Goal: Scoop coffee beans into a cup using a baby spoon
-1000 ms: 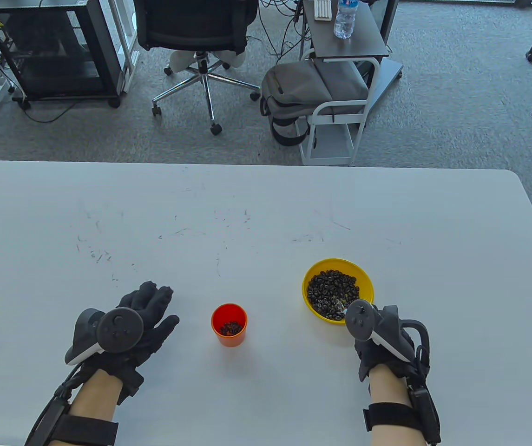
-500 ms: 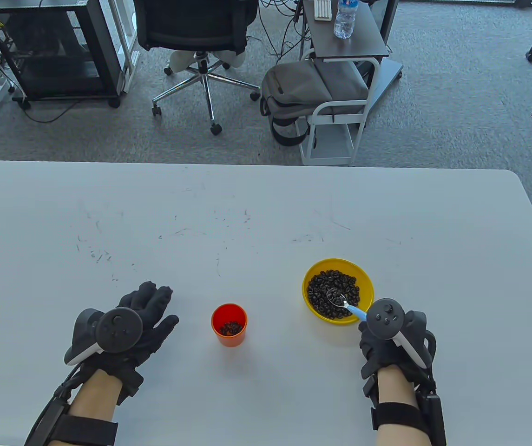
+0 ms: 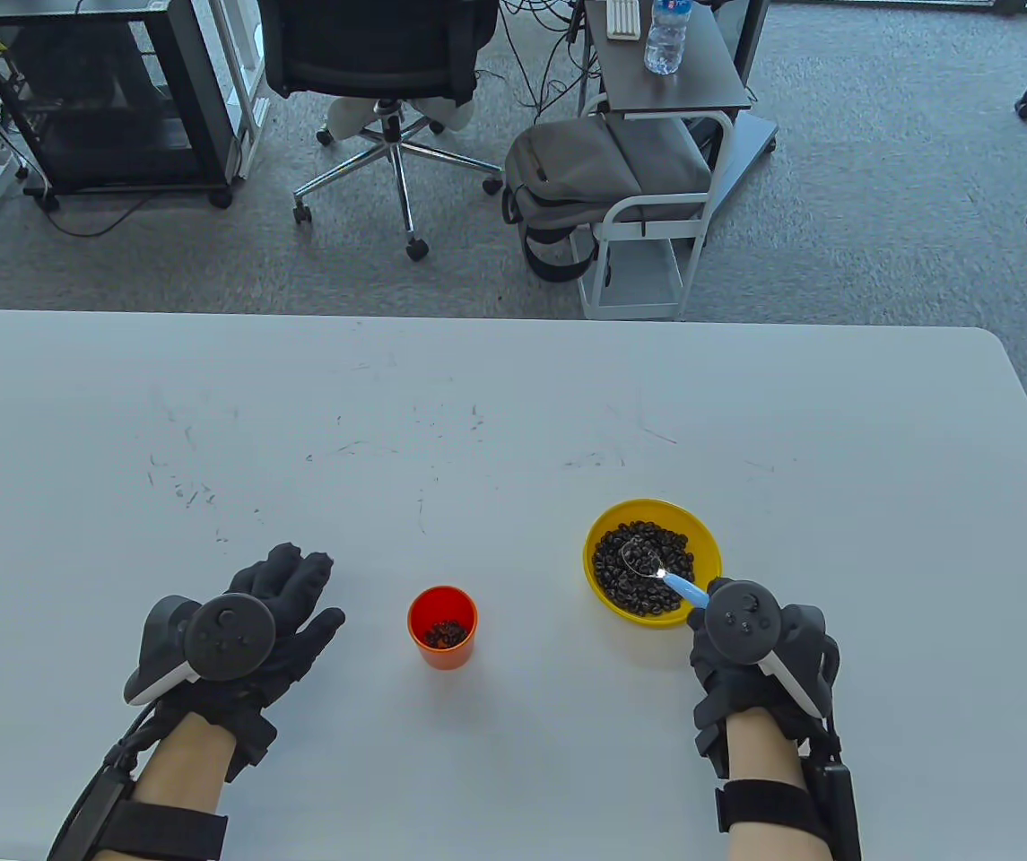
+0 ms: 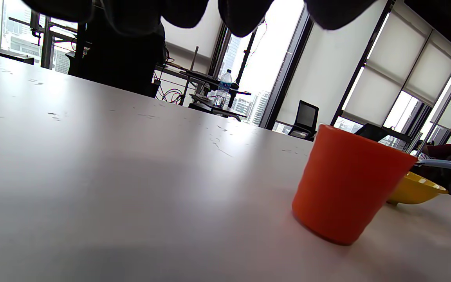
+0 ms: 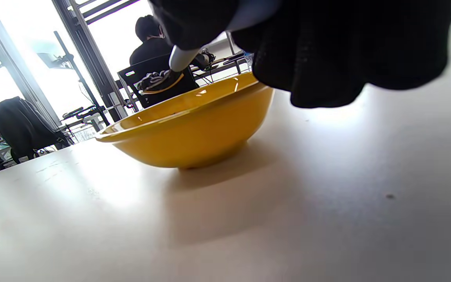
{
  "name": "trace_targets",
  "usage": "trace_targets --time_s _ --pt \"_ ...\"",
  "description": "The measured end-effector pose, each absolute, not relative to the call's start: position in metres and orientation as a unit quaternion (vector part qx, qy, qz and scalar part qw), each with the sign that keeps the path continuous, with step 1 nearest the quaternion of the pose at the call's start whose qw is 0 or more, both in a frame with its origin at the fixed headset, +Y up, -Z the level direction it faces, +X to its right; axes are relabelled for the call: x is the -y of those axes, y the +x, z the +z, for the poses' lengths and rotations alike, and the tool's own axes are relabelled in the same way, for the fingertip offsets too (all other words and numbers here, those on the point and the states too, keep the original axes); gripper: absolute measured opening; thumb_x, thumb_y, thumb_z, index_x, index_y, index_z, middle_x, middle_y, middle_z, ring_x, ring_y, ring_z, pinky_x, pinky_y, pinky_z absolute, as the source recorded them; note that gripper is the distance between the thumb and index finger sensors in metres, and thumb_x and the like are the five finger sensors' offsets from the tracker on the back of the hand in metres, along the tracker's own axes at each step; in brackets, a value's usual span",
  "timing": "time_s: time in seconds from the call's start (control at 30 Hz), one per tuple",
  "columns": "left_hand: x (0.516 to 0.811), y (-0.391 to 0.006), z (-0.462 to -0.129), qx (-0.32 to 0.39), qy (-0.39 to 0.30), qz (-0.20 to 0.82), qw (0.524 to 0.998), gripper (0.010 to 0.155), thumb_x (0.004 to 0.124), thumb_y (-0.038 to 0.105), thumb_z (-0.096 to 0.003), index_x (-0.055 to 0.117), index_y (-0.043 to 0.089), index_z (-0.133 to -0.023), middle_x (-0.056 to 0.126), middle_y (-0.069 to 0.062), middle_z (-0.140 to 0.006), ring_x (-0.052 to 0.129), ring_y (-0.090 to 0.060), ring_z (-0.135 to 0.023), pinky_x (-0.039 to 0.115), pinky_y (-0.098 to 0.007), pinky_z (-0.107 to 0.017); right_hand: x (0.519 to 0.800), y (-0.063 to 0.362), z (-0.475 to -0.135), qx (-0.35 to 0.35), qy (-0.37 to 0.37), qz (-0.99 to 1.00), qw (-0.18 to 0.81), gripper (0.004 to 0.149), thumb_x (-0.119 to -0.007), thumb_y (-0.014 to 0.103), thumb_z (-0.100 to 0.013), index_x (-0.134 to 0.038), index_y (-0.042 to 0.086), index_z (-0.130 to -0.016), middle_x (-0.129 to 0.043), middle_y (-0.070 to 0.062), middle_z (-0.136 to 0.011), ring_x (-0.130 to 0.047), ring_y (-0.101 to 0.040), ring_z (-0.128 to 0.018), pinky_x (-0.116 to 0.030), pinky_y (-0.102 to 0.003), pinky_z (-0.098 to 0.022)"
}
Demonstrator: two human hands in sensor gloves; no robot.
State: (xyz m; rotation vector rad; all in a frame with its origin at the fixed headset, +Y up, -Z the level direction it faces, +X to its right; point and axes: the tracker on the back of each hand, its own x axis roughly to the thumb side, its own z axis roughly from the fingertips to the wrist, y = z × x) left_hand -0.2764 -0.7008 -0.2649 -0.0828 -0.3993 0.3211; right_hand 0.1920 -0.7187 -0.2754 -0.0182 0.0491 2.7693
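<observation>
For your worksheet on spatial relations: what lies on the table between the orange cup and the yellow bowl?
Nothing: in the table view, bare white table separates the orange cup from the yellow bowl.

Glossy yellow plastic bowl [image 3: 701, 531], matt orange cup [image 3: 442, 659], scuffed table [image 3: 513, 404]

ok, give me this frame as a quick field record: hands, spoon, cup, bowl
left hand: rests flat on the table, holds nothing
right hand: grips the baby spoon by its blue handle
spoon: metal tip over the coffee beans in the bowl
cup: orange, upright, some beans inside
bowl: yellow, right of the cup
</observation>
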Motion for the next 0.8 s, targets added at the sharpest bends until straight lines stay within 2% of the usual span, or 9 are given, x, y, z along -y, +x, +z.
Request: trace_targets --time_s 0.37,0.8 --pt "0.701 -0.276 -0.265 0.198 -0.041 0.157 0.967 0.068 0.060 0.050 -0.0639 0.049 0.009 -0.117 0.038 -0.031 -0.115 0.051 -0.062 -0.098 0.052 -0.076 -0.062 0.698 0.155 -0.270 0.002 0.073 0.979 0.190 0.055 -0.069 0.022 -0.048 -0.062 -0.011 -0.092 -0.085 -0.029 -0.076 -0.095 -0.047 -0.048 -0.087 -0.047 -0.031" --pt "0.701 -0.275 -0.266 0.195 -0.041 0.152 0.968 0.068 0.060 0.050 -0.0639 0.048 0.009 -0.117 0.038 -0.031 -0.115 0.051 -0.062 -0.099 0.052 -0.076 -0.062 0.684 0.082 -0.251 -0.005 0.201 0.959 0.198 0.055 -0.070 0.023 -0.049 -0.063 -0.012 -0.092 -0.086 -0.029 -0.075 -0.095 -0.045 -0.046 -0.087 -0.045 -0.029"
